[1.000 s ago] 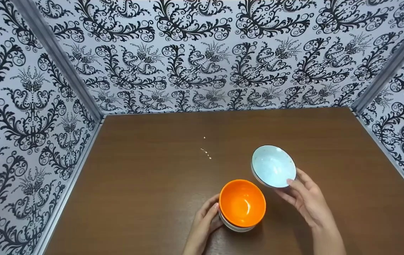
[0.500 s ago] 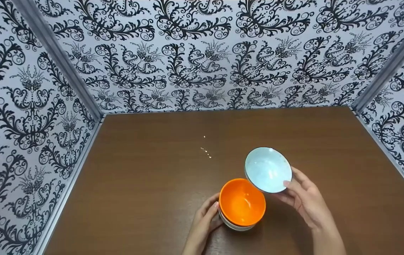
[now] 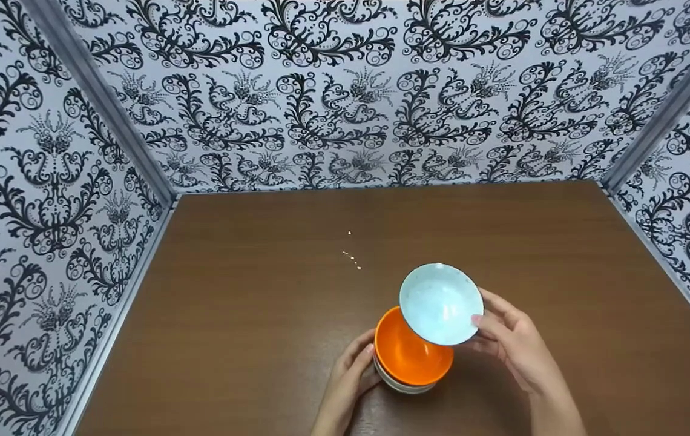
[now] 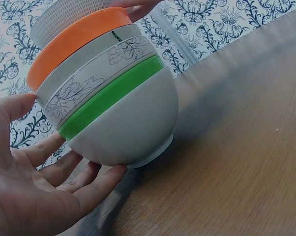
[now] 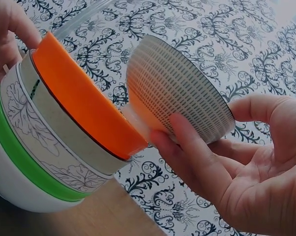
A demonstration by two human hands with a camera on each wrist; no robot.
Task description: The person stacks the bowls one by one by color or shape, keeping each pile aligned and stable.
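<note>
A stack of nested bowls (image 4: 133, 118) stands on the brown table, an orange bowl (image 3: 408, 360) topmost. Below the orange one, the left wrist view shows pale bowls, one with leaf drawings (image 4: 76, 96), then a green band (image 4: 111, 98) above a plain white base. My left hand (image 3: 348, 378) holds the stack's left side, thumb near the orange rim and fingers lower down. My right hand (image 3: 514, 339) grips a bowl (image 3: 442, 303), pale blue inside, with a dashed pattern outside (image 5: 172, 88). That bowl is tilted over the orange bowl, its foot at the orange rim, thumb on its edge.
The brown table (image 3: 248, 290) reaches to patterned walls (image 3: 333, 109) at the back and both sides. Small bright specks (image 3: 352, 259) show on the tabletop beyond the stack.
My right hand has brought the pale blue bowl left and nearer, from beside the orange bowl to over it. My left hand and the stack have stayed in place.
</note>
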